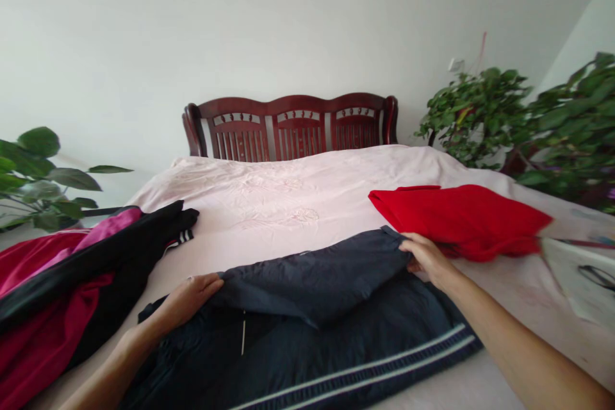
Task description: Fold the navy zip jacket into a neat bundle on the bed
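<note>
The navy garment point(317, 295) is spread on the bed point(336, 186) between the two hands, its long axis laid from left to right. One end of its far edge is pinched by the left hand point(187, 298) and the other, set farther forward, is gripped by the right hand point(427, 259), to which the red cloth point(461, 218) is nearer

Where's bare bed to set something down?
Biggest patch: the sheet between headboard and dark garment, with the clothes pile left and red cloth right. A narrow strip runs between pile and left hand. Crowded: near middle, filled by the dark garment; also tight between right hand and red cloth.
</note>
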`<control>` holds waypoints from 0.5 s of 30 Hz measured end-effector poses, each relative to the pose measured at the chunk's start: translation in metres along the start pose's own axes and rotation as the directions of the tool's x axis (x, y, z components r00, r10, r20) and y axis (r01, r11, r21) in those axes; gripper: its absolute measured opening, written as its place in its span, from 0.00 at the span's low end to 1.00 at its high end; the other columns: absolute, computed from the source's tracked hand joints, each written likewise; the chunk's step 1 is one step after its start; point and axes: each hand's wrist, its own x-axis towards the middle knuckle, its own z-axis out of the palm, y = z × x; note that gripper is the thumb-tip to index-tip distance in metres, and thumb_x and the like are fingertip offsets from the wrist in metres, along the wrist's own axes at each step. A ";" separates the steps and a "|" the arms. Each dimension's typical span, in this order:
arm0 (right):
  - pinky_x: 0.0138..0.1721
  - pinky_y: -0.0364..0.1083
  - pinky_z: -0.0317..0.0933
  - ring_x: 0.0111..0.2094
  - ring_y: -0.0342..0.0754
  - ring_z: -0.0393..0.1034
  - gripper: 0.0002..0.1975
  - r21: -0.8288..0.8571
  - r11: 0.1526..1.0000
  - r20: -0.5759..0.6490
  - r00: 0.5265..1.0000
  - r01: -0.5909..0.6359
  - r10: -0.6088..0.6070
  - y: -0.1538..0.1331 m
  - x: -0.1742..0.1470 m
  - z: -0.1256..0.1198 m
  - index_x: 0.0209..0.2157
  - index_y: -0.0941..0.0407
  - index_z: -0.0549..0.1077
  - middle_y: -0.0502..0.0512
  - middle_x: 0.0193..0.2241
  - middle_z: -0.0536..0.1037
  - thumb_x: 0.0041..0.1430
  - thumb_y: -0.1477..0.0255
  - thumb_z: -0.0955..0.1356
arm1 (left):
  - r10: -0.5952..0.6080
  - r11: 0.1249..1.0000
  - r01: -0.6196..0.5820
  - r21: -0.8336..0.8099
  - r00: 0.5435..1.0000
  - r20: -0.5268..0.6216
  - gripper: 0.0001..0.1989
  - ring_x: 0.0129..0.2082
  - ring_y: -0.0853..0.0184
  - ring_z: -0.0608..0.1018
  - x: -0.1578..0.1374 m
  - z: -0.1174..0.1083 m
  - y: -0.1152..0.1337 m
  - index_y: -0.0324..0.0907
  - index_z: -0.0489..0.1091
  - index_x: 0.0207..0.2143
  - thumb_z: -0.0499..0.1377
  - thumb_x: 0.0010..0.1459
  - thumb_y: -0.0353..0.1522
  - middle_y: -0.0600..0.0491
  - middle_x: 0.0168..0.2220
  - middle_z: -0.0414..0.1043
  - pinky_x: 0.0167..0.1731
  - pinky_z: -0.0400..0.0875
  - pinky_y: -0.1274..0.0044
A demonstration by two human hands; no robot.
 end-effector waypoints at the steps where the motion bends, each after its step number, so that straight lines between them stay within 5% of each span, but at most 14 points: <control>1: 0.21 0.43 0.60 0.22 0.46 0.69 0.23 -0.063 0.998 0.020 1.000 -0.005 0.007 0.002 0.001 0.000 0.48 0.56 0.71 0.50 0.24 0.75 0.47 0.71 0.65 | 0.014 1.000 -0.014 0.009 1.000 -0.005 0.20 0.33 0.62 0.77 -0.002 -0.002 -0.001 0.46 0.68 0.28 0.44 0.65 0.45 0.54 0.28 0.74 0.38 0.66 0.73; 4: 0.24 0.45 0.62 0.27 0.50 0.73 0.22 -0.323 0.945 0.053 0.998 0.055 -0.040 0.009 0.004 -0.002 0.49 0.57 0.72 0.55 0.29 0.78 0.50 0.70 0.66 | 0.047 0.996 -0.046 0.071 0.999 -0.014 0.19 0.33 0.62 0.77 -0.008 -0.005 -0.001 0.46 0.68 0.26 0.48 0.64 0.44 0.55 0.26 0.72 0.50 0.63 0.68; 6: 0.31 0.49 0.66 0.33 0.55 0.75 0.20 -0.541 0.825 0.000 0.981 0.162 -0.193 0.008 0.003 -0.005 0.48 0.57 0.73 0.61 0.35 0.80 0.54 0.66 0.66 | 0.039 0.992 -0.036 0.122 0.999 -0.016 0.16 0.34 0.62 0.77 -0.013 -0.008 0.003 0.46 0.69 0.26 0.51 0.63 0.42 0.56 0.26 0.73 0.59 0.54 0.61; 8: 0.40 0.55 0.66 0.42 0.61 0.74 0.19 -0.748 0.609 -0.008 0.914 0.264 -0.407 0.001 -0.004 -0.004 0.48 0.57 0.74 0.67 0.43 0.78 0.58 0.63 0.65 | 0.032 0.981 -0.018 0.194 0.997 -0.067 0.12 0.37 0.59 0.77 -0.019 -0.012 0.013 0.46 0.70 0.29 0.54 0.62 0.40 0.55 0.29 0.75 0.61 0.48 0.56; 10: 0.49 0.59 0.63 0.50 0.64 0.71 0.21 -0.823 0.422 0.086 0.818 0.380 -0.569 -0.013 -0.019 0.009 0.52 0.57 0.72 0.69 0.50 0.76 0.62 0.63 0.62 | 0.068 0.972 -0.034 0.231 0.987 -0.143 0.10 0.40 0.58 0.76 -0.024 -0.016 0.027 0.45 0.71 0.34 0.54 0.62 0.39 0.53 0.34 0.76 0.59 0.53 0.56; 13: 0.60 0.56 0.57 0.59 0.58 0.64 0.25 -0.723 0.324 0.276 0.685 0.610 -0.674 -0.038 -0.048 0.051 0.60 0.58 0.65 0.65 0.57 0.72 0.66 0.64 0.58 | 0.218 0.966 -0.185 0.181 0.958 -0.183 0.14 0.48 0.60 0.75 -0.025 -0.014 0.049 0.46 0.72 0.44 0.50 0.66 0.41 0.49 0.46 0.75 0.56 0.61 0.64; 15: 0.63 0.56 0.52 0.64 0.57 0.57 0.27 -0.638 0.288 0.381 0.618 0.714 -0.688 -0.047 -0.067 0.086 0.64 0.57 0.61 0.62 0.61 0.67 0.68 0.61 0.56 | 0.302 0.942 -0.267 0.202 0.940 -0.162 0.18 0.59 0.58 0.69 -0.021 -0.003 0.055 0.49 0.69 0.54 0.48 0.68 0.42 0.49 0.58 0.69 0.61 0.56 0.63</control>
